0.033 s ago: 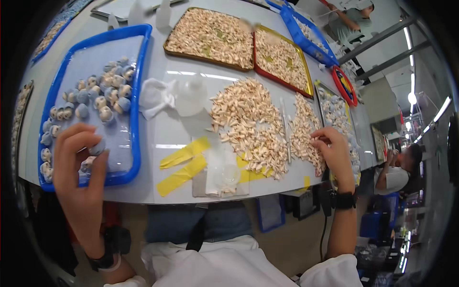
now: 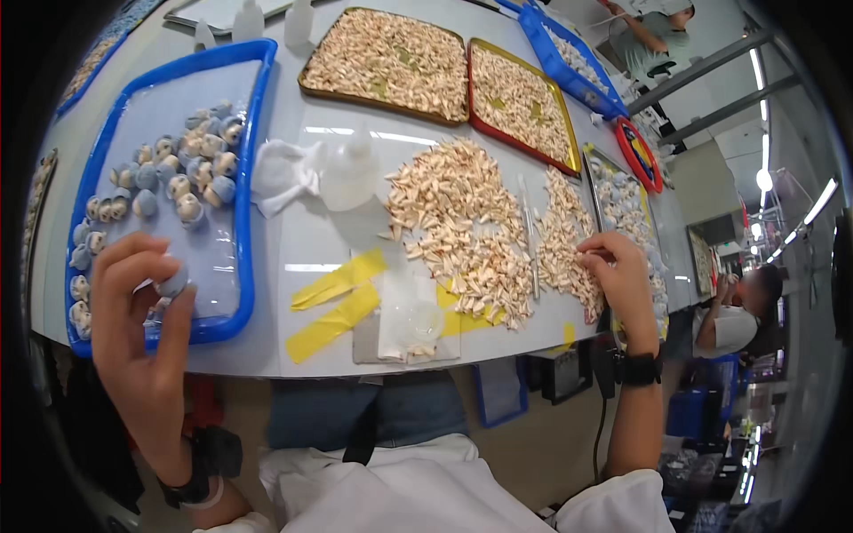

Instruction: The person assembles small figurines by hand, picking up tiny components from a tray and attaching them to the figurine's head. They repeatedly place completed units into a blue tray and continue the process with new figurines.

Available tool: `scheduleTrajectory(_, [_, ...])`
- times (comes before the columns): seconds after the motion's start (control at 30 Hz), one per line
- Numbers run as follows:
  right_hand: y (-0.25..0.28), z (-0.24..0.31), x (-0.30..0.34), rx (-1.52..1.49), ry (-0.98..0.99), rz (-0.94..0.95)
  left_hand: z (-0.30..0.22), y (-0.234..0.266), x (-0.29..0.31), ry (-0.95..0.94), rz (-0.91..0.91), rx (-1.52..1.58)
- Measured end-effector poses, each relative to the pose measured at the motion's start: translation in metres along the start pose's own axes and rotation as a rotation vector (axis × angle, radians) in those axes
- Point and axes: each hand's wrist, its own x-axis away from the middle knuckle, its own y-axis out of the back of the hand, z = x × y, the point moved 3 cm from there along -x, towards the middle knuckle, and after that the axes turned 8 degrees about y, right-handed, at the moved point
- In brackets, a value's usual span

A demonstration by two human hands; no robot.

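Left hand (image 2: pixel 138 329) pinching small round blue piece (image 2: pixel 174 282) over near edge of blue plastic tray (image 2: pixel 251 178). Right hand (image 2: pixel 622 277) curling narrowly by small cream chips (image 2: pixel 562 235), toward near-right corner of glossy white table (image 2: pixel 306 240); hold unclear. Tube lights (image 2: pixel 824 202) glowing beyond.

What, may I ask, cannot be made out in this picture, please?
Head view: the covered side of the blue rounded item, hidden by the left hand.
Head view: whether the right hand holds one of the pale pieces; they are too small.
Head view: the rest of the blue-rimmed tray at upper left, cut off by the dark edge.
Head view: whether the co-worker at right holds anything; too blurred.
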Motion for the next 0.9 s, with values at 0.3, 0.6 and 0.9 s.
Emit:
scheduleTrajectory(0.3, [0.012, -0.004, 0.002, 0.009, 0.048, -0.135, -0.011, -0.025, 0.036, 0.201, 0.26, 0.608])
scheduleTrajectory(0.6, [0.018, 0.011, 0.021, -0.369, -0.176, -0.265, 0.0, -0.05, 0.063, 0.202, 0.407, 0.944])
scheduleTrajectory(0.9, [0.001, 0.064, 0.04, -0.535, -0.151, -0.307, -0.002, -0.074, 0.073, 0.384, 0.42, 1.046])
